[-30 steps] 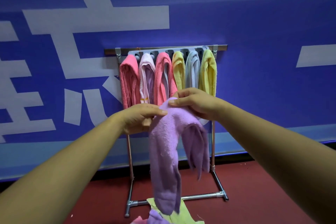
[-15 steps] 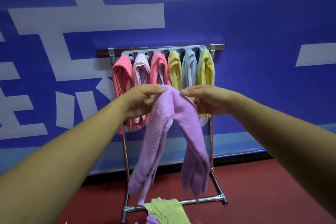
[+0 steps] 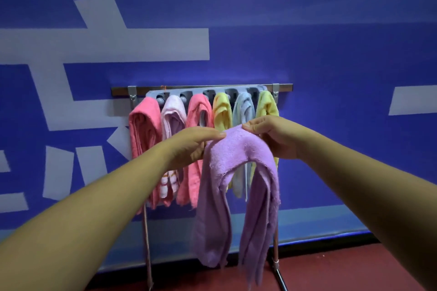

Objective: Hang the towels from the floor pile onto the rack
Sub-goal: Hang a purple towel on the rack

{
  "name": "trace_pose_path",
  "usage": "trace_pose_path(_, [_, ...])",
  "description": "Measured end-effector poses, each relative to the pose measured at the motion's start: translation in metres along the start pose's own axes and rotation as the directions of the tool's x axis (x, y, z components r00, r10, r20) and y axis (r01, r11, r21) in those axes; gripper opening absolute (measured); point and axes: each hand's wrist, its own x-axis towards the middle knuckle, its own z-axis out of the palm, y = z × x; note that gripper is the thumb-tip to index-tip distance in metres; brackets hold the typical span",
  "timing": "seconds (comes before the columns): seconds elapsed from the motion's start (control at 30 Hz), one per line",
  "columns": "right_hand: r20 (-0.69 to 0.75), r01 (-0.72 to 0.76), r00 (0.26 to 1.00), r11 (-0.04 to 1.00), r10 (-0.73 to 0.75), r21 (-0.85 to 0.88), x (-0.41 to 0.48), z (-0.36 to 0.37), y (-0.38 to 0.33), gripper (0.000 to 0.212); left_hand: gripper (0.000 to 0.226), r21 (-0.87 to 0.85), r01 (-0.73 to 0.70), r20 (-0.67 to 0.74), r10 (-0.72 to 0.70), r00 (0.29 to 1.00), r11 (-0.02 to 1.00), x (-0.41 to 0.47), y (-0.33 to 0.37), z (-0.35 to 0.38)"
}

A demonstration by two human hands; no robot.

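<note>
Purple towel point(image 3: 236, 151) now higher and closer to the rack point(image 3: 201, 89); floor pile out of frame. Left hand point(image 3: 189, 146) and right hand point(image 3: 272, 136) each pinch its top fold, both ends hanging. Directly behind it, 6 hung towels point(image 3: 144, 125) span the rack's left end to its right end. Blue wall point(image 3: 331, 54) behind, red floor point(image 3: 331, 271) below.

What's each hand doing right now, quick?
Left hand: pinches the top of the purple towel.
Right hand: pinches the same towel's top, on the other side.

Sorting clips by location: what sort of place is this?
Probably a staged indoor space, not a home: blue wall with huge white lettering, red floor, freestanding metal towel rack.
</note>
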Motion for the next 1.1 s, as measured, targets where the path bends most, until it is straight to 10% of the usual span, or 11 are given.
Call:
trace_pose_path(0.57, [-0.365, -0.18, 0.927, 0.959, 0.091, -0.218, 0.154, -0.102, -0.061, 0.033, 0.022, 0.467, 0.034, -0.175, 0.055, 0.983, 0.884, 0.171, 0.085, -0.082])
trace_pose_path(0.93, [-0.511, -0.227, 0.842, 0.746, -0.172, -0.626, 0.213, -0.105, -0.059, 0.023, 0.023, 0.904, 0.045, -0.167, 0.257, 0.952, 0.424, 0.215, 0.038, -0.115])
trace_pose_path(1.1, [-0.411, -0.303, 0.789, 0.293, -0.457, -0.907, 0.216, -0.1, -0.033, 0.023, 0.025, 0.974, 0.074, -0.147, 0.348, 0.926, 0.214, 0.213, 0.028, -0.105])
